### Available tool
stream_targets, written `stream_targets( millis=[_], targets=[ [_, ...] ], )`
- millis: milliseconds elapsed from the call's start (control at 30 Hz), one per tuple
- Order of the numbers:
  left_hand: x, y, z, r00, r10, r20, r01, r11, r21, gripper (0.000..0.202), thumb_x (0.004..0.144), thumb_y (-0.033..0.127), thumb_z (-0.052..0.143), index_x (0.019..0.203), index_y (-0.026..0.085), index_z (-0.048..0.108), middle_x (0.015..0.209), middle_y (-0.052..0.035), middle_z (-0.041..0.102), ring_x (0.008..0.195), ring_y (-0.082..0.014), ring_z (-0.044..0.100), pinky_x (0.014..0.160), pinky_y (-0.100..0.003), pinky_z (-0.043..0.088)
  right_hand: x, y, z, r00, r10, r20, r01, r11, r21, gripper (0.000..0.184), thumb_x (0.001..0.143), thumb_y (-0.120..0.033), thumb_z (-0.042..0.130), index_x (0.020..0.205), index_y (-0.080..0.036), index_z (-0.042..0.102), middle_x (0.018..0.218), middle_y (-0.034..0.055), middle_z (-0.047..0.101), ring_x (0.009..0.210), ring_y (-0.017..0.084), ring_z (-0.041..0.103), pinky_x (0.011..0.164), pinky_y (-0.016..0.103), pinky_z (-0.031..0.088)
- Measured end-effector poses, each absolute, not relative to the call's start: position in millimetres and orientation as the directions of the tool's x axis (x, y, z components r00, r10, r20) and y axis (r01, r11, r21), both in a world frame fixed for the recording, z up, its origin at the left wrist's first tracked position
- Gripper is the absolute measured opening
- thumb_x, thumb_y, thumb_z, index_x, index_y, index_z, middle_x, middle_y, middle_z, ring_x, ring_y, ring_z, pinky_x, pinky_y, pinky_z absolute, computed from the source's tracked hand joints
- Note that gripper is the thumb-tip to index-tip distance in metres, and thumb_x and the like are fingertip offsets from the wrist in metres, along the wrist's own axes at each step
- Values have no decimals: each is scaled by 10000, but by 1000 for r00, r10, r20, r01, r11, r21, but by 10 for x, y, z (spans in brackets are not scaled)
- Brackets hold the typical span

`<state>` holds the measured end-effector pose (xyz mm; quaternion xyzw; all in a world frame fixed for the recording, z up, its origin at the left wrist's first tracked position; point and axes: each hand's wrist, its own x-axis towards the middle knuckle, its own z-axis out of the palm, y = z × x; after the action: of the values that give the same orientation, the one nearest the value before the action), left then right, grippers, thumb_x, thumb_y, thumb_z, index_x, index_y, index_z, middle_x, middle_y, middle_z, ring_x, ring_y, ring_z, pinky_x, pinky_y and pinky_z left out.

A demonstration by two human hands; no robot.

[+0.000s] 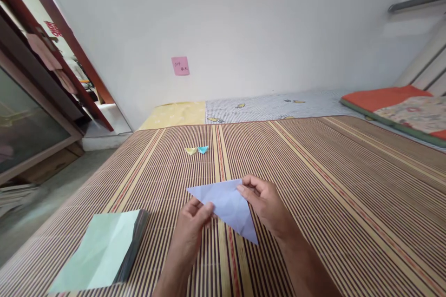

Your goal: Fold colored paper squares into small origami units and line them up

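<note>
A sheet of lavender paper (226,201), folded into a triangle, is held up above the striped bamboo mat (313,204). My left hand (195,218) pinches its lower left edge between thumb and fingers. At the upper right corner, the thumb and fingers of my right hand (261,197) close on the same paper. One pointed corner sticks out to the left, another hangs down near my right wrist. Farther off on the mat lie two small folded paper pieces, one yellow (190,151) and one blue (203,149).
A stack of paper with a pale green sheet (101,250) on top rests at the left of the mat. Patterned cloth (258,108) runs along the wall behind. Folded orange and floral bedding (390,99) lies at the far right. A pink note (180,66) sticks to the wall.
</note>
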<state>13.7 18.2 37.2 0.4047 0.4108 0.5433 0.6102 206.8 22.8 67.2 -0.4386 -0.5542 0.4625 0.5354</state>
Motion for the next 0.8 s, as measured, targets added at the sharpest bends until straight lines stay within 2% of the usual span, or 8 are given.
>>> stream_targets(
  millis=[67,167,300,433,567,800],
  targets=[
    [194,168,294,29,995,-97,-314,101,944,294,662,350,906,707,128,720,574,-6,628,545,-108,491,538,-225,390,2041,232,642,-73,984,165,-63,161,-985,166,875,-339,671,826,-183,638,723,-20,599,642,131,561,572,225,427],
    [224,170,229,-50,994,-97,-358,73,931,299,648,347,913,684,131,710,573,-6,641,567,-118,527,569,-233,423,1991,243,570,-220,970,101,-108,79,-991,153,835,-306,727,898,-178,673,809,8,678,732,160,642,662,253,501],
    [147,214,274,-185,977,-103,-430,14,903,318,621,344,928,700,148,691,600,16,648,581,-103,539,578,-207,440,1954,271,468,-384,923,35,-14,32,-999,159,843,-288,712,765,-158,664,671,5,666,605,142,628,605,257,503],
    [65,251,334,-265,956,-129,-497,-20,867,378,569,362,950,655,157,644,567,36,617,549,-84,521,558,-181,442,2029,298,434,-370,929,9,41,26,-999,237,887,-335,670,724,-167,631,638,8,667,555,132,615,568,258,504],
    [41,263,338,-267,950,-160,-546,-12,837,391,597,393,932,616,159,619,563,19,620,540,-90,521,546,-186,453,2178,318,430,-339,940,23,67,49,-997,251,931,-342,621,748,-171,643,648,6,667,573,132,617,592,267,515],
    [2,276,335,-224,959,-171,-563,16,827,354,624,402,917,705,151,680,631,-11,663,570,-117,540,522,-203,445,2240,351,458,-217,971,104,158,140,-977,259,981,-393,577,860,-189,683,821,36,700,791,177,672,753,313,542]
  ],
)
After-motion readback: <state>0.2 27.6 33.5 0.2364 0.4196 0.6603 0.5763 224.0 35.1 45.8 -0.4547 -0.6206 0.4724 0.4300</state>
